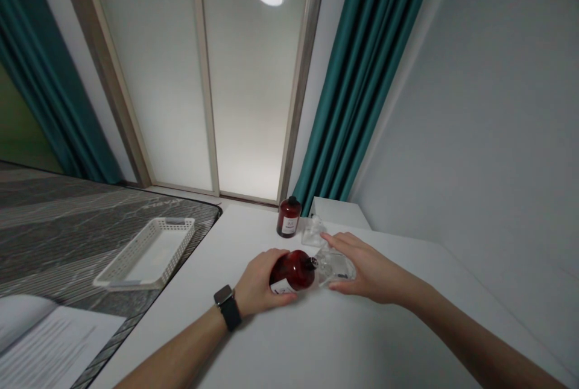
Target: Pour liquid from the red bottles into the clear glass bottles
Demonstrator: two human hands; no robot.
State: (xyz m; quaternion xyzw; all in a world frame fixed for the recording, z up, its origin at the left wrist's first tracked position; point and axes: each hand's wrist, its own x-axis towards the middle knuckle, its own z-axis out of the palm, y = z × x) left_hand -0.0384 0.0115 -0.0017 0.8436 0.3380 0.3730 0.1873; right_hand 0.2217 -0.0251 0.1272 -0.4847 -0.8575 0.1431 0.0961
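Note:
My left hand, with a dark watch on its wrist, is wrapped round a dark red bottle with a white label. The bottle is tilted, its uncapped threaded neck pointing right. Facing it, my right hand grips a clear bottle, also tilted, with its mouth toward the red bottle's neck. The two necks meet or nearly meet; I cannot tell whether they touch. Just beyond my hands another clear bottle stands on the white table. Beside it is an upright red bottle with a black cap.
A white box sits at the table's far side by the wall. To the left, a white perforated basket and an open booklet lie on a grey striped surface. Green curtains and frosted sliding doors stand behind.

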